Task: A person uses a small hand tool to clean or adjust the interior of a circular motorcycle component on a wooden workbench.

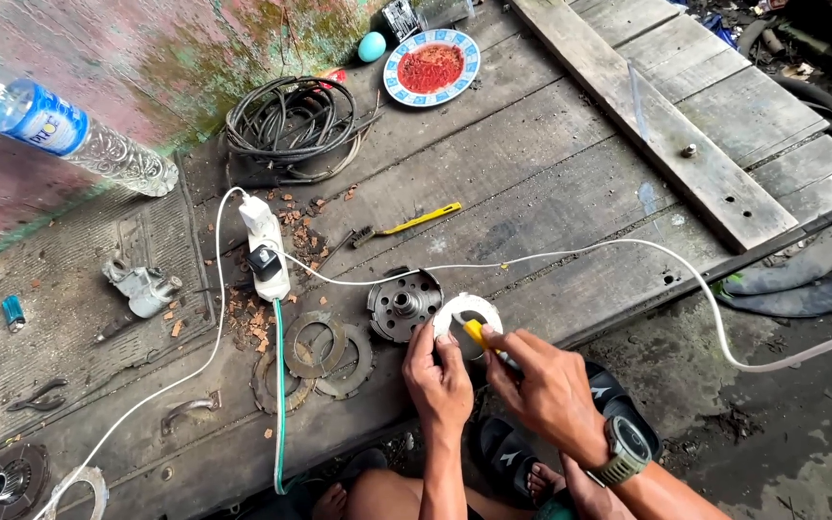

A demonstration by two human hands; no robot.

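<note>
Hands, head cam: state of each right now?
Left hand: fingers closed on the rim of the white round part.
Right hand: closed on a yellow-handled tool, tip at the part.

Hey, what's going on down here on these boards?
A person sits at the edge of a wooden platform, working on small machine parts. The left hand steadies a white ring-shaped part, while the right hand pokes a yellow-handled tool into its middle. Beside it lie a dark metal hub and several flat friction rings. A white power strip with its cord lies just behind them.
</note>
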